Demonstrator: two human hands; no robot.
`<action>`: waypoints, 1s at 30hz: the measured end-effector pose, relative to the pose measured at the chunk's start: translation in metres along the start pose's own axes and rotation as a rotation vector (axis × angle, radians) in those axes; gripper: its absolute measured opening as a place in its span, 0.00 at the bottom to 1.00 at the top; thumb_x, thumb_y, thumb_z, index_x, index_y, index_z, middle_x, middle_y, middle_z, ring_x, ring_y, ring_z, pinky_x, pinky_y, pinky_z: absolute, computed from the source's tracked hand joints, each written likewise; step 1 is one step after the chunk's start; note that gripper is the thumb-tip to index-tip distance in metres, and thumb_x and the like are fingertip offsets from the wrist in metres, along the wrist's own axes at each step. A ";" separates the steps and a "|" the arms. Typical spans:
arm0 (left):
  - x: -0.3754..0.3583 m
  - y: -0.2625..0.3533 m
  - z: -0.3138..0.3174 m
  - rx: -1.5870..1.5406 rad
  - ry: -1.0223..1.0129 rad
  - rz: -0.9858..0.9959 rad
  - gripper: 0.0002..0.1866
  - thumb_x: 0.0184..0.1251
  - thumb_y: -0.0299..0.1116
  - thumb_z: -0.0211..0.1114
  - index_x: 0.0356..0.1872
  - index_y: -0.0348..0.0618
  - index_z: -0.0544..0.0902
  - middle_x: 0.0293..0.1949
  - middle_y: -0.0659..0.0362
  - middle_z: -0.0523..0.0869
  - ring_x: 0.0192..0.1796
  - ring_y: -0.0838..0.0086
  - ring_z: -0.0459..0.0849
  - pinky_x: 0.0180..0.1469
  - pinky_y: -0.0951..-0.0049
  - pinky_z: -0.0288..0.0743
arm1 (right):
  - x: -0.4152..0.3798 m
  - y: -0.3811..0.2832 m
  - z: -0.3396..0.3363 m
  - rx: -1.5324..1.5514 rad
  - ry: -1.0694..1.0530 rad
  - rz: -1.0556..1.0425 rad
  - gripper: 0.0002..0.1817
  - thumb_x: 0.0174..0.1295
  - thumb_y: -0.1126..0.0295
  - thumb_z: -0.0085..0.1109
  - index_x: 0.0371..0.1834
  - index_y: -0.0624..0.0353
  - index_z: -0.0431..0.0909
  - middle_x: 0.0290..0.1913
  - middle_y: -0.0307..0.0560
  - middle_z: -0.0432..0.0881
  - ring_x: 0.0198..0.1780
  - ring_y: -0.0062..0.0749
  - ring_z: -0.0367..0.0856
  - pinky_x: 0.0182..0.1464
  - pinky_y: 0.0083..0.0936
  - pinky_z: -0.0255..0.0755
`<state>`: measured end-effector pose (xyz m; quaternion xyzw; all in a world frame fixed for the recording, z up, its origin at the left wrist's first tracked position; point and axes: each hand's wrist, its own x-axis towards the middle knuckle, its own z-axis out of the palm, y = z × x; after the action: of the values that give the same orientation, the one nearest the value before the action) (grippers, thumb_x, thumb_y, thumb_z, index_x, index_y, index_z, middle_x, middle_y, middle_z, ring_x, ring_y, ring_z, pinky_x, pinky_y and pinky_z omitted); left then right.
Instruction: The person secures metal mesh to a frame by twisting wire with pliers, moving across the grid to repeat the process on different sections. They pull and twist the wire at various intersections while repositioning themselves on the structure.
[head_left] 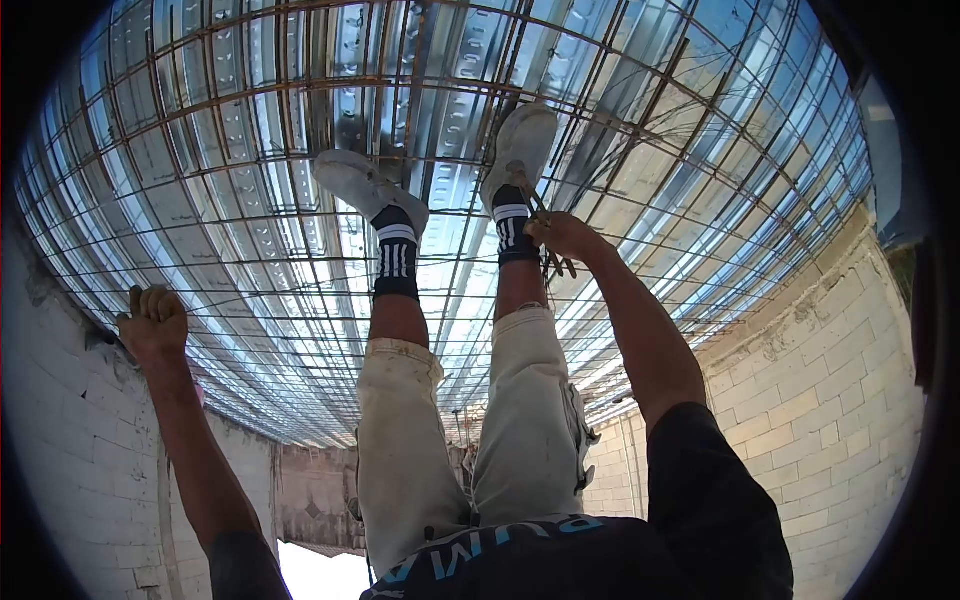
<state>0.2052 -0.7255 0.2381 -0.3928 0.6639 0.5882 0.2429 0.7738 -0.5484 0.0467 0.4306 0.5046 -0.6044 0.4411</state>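
My right hand (565, 237) is closed around a pair of rusty pincers (538, 208), held beside my right ankle. The jaws overlap the right shoe in this view, and the handles stick out below my fingers. Off to the left, my left hand (155, 318) is curled into a fist in front of the wall's top edge; whatever it may hold is hidden. Under my light shoes (525, 140) lies a grid of rusty rebar (420, 84), spread over shiny corrugated metal decking (440, 190).
Block walls rise on the left (75, 420) and the right (800, 430). Thin loose wires (640, 135) lie on the mesh right of my feet. A weathered wall (318, 495) shows at the bottom, beyond my legs.
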 end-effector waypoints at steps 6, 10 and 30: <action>0.003 -0.003 -0.020 -0.041 0.034 0.050 0.31 0.78 0.63 0.30 0.22 0.50 0.59 0.16 0.66 0.51 0.18 0.78 0.47 0.17 0.78 0.41 | -0.019 0.024 0.020 -0.518 0.169 -0.086 0.15 0.68 0.55 0.51 0.44 0.51 0.82 0.42 0.51 0.85 0.49 0.47 0.83 0.58 0.49 0.72; -0.011 -0.019 -0.002 -0.051 -0.075 0.067 0.30 0.79 0.61 0.32 0.20 0.51 0.57 0.16 0.66 0.50 0.18 0.79 0.46 0.17 0.78 0.41 | -0.044 0.029 0.029 -0.542 0.299 -0.239 0.09 0.65 0.63 0.55 0.44 0.47 0.82 0.41 0.46 0.84 0.58 0.41 0.77 0.68 0.56 0.60; 0.102 0.174 0.006 0.282 -0.035 0.444 0.23 0.82 0.46 0.37 0.28 0.46 0.71 0.18 0.62 0.57 0.21 0.72 0.59 0.22 0.71 0.57 | -0.107 0.174 0.012 -0.622 0.338 0.007 0.09 0.67 0.64 0.53 0.45 0.51 0.81 0.42 0.44 0.85 0.57 0.41 0.78 0.68 0.51 0.63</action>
<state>0.0055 -0.7441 0.2603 -0.1895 0.8050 0.5355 0.1714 0.9669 -0.5676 0.1115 0.3713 0.7289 -0.3404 0.4637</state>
